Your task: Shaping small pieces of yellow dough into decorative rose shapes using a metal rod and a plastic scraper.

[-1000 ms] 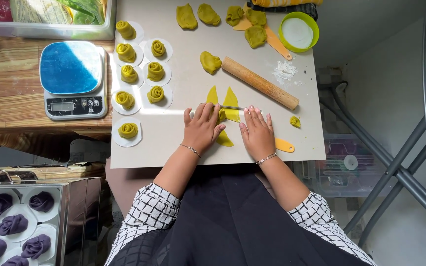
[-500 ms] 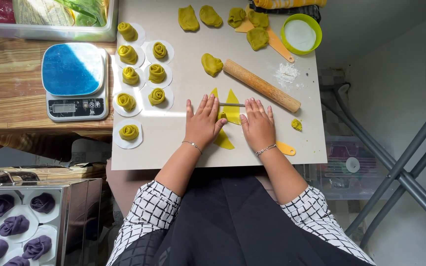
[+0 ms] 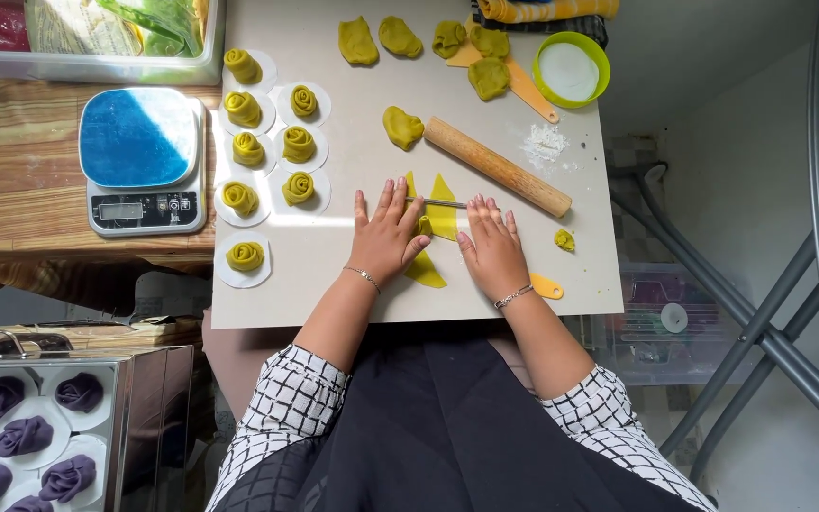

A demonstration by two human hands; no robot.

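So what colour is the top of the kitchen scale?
Blue; the scale shows clearly in the head view.

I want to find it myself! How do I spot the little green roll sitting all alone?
Start at the blue-topped scale on the wooden counter, then step right onto the pale work board, where green rose-shaped rolls sit on white paper rounds. The one you want is lowest, nearest the board's front edge, left of the left hand. The others sit paired above; it sits alone.

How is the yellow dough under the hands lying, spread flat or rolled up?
Spread flat: the yellow dough lies as thin pointed pieces on the board, under both hands.
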